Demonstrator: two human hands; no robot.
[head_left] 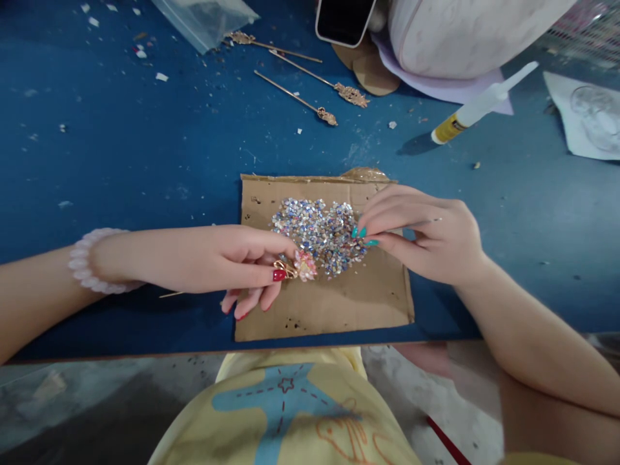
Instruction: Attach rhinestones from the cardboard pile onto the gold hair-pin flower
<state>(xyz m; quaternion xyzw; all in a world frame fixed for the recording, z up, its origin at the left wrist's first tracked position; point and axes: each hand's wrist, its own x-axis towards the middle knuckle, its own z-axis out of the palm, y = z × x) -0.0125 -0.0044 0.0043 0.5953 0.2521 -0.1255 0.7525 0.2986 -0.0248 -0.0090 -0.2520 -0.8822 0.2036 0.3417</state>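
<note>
My left hand pinches a gold hairpin with a pink, gem-covered ornament at its head; the pin's thin stem sticks out behind the hand. The ornament hovers at the near edge of a heap of small shiny rhinestones lying on a piece of brown cardboard. My right hand is on the heap's right side, fingers pressed together in a pinch at the stones; a thin stick seems to run through the fingers, but what they hold is too small to make out.
Three more gold hairpins lie on the blue table behind the cardboard. A glue syringe lies at the back right, near a phone, a pale bag and a plastic bag.
</note>
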